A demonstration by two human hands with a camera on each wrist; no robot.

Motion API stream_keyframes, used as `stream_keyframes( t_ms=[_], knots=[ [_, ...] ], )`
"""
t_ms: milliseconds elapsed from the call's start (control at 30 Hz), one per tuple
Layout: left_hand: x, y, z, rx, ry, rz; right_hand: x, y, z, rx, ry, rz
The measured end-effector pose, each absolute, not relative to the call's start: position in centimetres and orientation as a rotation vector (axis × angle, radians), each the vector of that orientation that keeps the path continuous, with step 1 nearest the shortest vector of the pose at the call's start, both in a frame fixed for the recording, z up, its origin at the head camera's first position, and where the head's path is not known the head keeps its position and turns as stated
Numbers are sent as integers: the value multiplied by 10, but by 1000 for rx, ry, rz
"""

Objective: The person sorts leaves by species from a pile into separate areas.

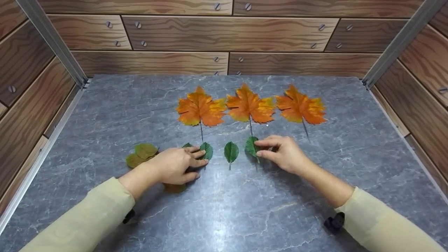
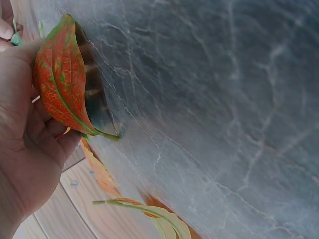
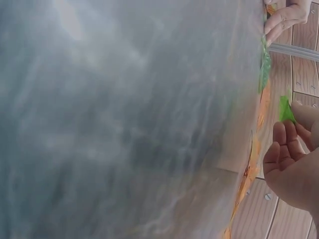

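My left hand [image 1: 175, 165] rests its fingertips on a green leaf [image 1: 208, 150] lying on the table. Another green leaf [image 1: 187, 145] shows only partly behind those fingers. With thumb and fingertips, my right hand [image 1: 287, 154] pinches a serrated green leaf [image 1: 251, 147] by its right edge; it also shows in the right wrist view as a bright green leaf [image 3: 285, 109]. Between the hands lies one more green leaf [image 1: 231, 152], stem toward me. A red-orange leaf [image 2: 61, 74] with green veins is beside the left palm, mostly hidden from the head view.
Three orange maple leaves [image 1: 201, 108] lie in a row farther back, stems toward me. Olive-green leaves [image 1: 146, 150] sit left of the left hand. The grey marbled table [image 1: 224, 217] is bordered by wood-patterned walls [image 1: 224, 33] and metal side posts.
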State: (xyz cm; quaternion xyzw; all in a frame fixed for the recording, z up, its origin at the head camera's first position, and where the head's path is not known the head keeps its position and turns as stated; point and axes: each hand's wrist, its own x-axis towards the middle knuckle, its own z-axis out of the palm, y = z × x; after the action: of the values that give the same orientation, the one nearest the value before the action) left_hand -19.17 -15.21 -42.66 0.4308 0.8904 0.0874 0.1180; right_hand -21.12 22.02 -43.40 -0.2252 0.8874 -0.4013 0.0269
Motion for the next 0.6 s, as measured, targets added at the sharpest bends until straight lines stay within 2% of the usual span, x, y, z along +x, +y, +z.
stream_keyframes(
  t_ms=[600],
  knots=[
    [-192, -152, -428, 1274, 2611, 260, -213, 229, -442, -757, 2673, -1100]
  ],
)
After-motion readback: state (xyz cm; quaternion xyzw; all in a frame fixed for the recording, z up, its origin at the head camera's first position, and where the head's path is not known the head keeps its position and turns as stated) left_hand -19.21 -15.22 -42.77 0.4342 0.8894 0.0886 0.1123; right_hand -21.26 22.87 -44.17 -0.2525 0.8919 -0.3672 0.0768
